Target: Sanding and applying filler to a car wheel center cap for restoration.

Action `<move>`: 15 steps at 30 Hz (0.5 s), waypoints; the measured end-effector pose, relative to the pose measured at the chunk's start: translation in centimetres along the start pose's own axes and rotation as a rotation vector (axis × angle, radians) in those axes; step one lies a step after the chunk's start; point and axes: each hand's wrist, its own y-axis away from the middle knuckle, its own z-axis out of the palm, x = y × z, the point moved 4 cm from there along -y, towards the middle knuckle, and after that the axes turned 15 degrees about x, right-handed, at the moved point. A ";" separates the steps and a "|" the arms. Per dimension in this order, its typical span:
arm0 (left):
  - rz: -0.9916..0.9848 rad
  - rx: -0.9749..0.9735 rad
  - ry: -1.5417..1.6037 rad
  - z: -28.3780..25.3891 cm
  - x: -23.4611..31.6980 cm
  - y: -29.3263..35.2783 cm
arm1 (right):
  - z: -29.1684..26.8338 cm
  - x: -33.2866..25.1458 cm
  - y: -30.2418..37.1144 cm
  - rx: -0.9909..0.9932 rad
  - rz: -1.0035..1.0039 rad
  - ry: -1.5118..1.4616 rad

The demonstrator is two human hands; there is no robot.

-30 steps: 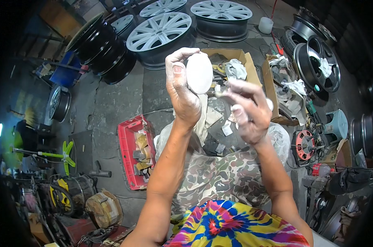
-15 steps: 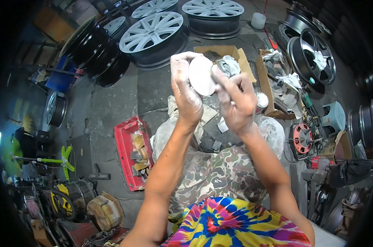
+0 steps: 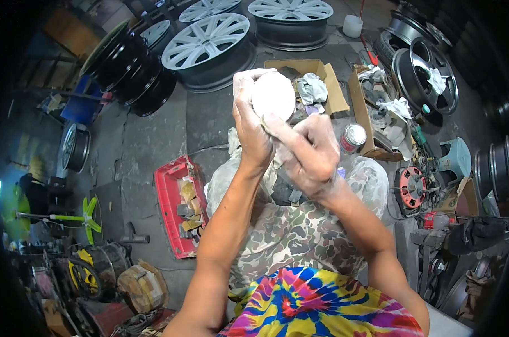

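My left hand (image 3: 249, 109), dusted white, is closed round the edge of a round white disc (image 3: 274, 96), its flat face turned up toward me. The disc looks like a wheel centre cap, though its exact kind is hard to tell. My right hand (image 3: 310, 151), also powdery, has its fingers curled, with the index finger and thumb pressed at the disc's lower rim. A small thin edge shows at those fingertips; what it is I cannot make out. Both hands are raised above my lap.
A red crate (image 3: 176, 208) of sanding scraps lies at left. Ahead stand an open cardboard box (image 3: 336, 92) with rags, a tin can (image 3: 352, 137) and grey-white wheels (image 3: 206, 48). Black rims (image 3: 131, 70) are stacked far left; a red cable reel (image 3: 411, 186) sits right.
My right hand has moved down and left, from the disc's right side to its lower rim. The disc has turned slightly to face me more.
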 end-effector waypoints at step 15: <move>-0.231 0.010 0.162 0.4 -1.6 -0.1 | 0.0 1.5 -0.2 0.019 0.021 -0.071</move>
